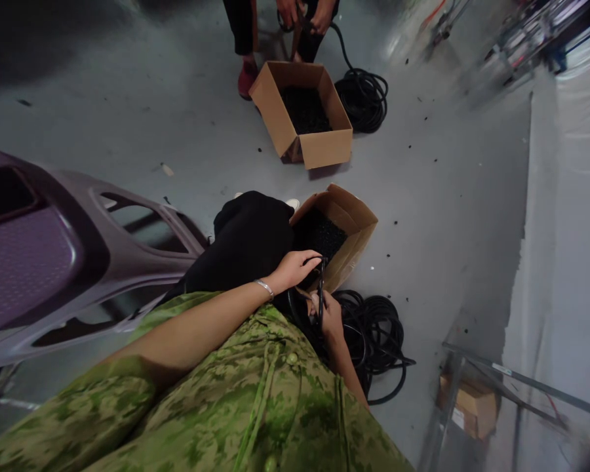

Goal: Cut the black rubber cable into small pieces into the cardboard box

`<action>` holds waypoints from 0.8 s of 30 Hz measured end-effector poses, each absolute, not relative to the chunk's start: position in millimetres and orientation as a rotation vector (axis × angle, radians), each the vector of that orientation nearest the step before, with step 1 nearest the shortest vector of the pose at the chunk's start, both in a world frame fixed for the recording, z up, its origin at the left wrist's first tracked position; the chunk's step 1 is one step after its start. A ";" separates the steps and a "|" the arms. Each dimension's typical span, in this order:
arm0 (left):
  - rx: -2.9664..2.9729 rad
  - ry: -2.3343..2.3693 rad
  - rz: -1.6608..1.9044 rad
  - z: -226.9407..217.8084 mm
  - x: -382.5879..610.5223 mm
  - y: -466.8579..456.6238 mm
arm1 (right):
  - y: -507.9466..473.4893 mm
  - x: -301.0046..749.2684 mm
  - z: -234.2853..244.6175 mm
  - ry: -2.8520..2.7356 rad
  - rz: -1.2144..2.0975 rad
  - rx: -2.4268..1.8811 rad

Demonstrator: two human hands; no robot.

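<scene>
Over a grey concrete floor [128,118], the left hand [295,269] has its grip closed on the upper end of a short black hose piece [320,287], and the right hand [332,316] pinches the lower end. The piece stands nearly upright between both hands, just before the cardboard box [358,226] of black bits. The hose coil [378,334] lies on the floor just beside the right hand.

**Site Condition: Floor and Surroundings**

Grey concrete floor [128,98], smooth, flecked with dark debris. Purple plastic chair [39,262] stands well left of the fingers [305,257]. White sheeting [570,229] hangs far to their right, and a metal frame [496,373] stands lower right of them. Lighting is even and soft.
</scene>
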State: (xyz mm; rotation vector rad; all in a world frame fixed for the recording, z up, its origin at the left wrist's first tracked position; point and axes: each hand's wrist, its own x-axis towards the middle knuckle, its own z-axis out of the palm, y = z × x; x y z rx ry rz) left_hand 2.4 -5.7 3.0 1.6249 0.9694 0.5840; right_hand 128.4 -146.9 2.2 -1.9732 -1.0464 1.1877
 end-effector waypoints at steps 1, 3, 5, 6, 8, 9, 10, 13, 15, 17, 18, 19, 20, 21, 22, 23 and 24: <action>1.618 0.970 0.587 3.2 2.4 -5.7 | -147.4 128.4 2.2 -1.043 1.213 -1.961; 1.608 0.972 0.593 3.5 2.3 -5.7 | -149.0 127.9 1.7 -1.035 1.255 -1.938; 1.611 0.974 0.600 3.6 2.1 -5.7 | -151.2 127.1 0.4 -1.026 1.260 -1.928; 1.615 0.972 0.600 3.6 2.0 -5.7 | -152.2 126.6 -0.4 -1.023 1.258 -1.925; 1.622 0.972 0.602 3.5 2.0 -5.5 | -153.8 125.9 -1.8 -1.018 1.248 -1.926; 1.624 0.972 0.601 3.4 2.1 -5.4 | -154.1 125.8 -2.2 -1.017 1.244 -1.929; 1.626 0.971 0.599 3.3 2.3 -5.3 | -154.0 125.7 -2.2 -1.017 1.243 -1.932; 1.627 0.971 0.581 2.9 2.9 -5.1 | -151.9 125.7 -0.6 -1.017 1.236 -1.933; 1.627 0.973 0.568 2.8 3.3 -5.3 | -149.9 125.7 1.1 -1.008 1.234 -1.934; 1.632 0.981 0.564 3.2 3.3 -5.5 | -148.2 125.6 2.4 -1.012 1.228 -1.944; 1.636 0.984 0.563 3.6 3.2 -5.7 | -147.6 125.6 2.6 -1.021 1.220 -1.950; 1.640 0.986 0.561 4.0 3.0 -5.7 | -147.3 125.6 2.6 -1.033 1.210 -1.954; 1.643 0.986 0.559 4.5 2.8 -5.7 | -147.1 125.7 2.4 -1.046 1.196 -1.958; 1.645 0.985 0.557 4.9 2.6 -5.7 | -147.0 125.8 2.1 -1.057 1.182 -1.964; 1.647 0.984 0.556 5.2 2.6 -5.7 | -146.9 125.9 1.8 -1.066 1.171 -1.969; 1.649 0.984 0.557 5.3 2.6 -5.7 | -146.9 126.1 1.4 -1.074 1.162 -1.972; 1.650 0.984 0.557 5.3 2.6 -5.6 | -146.8 126.4 1.1 -1.083 1.154 -1.974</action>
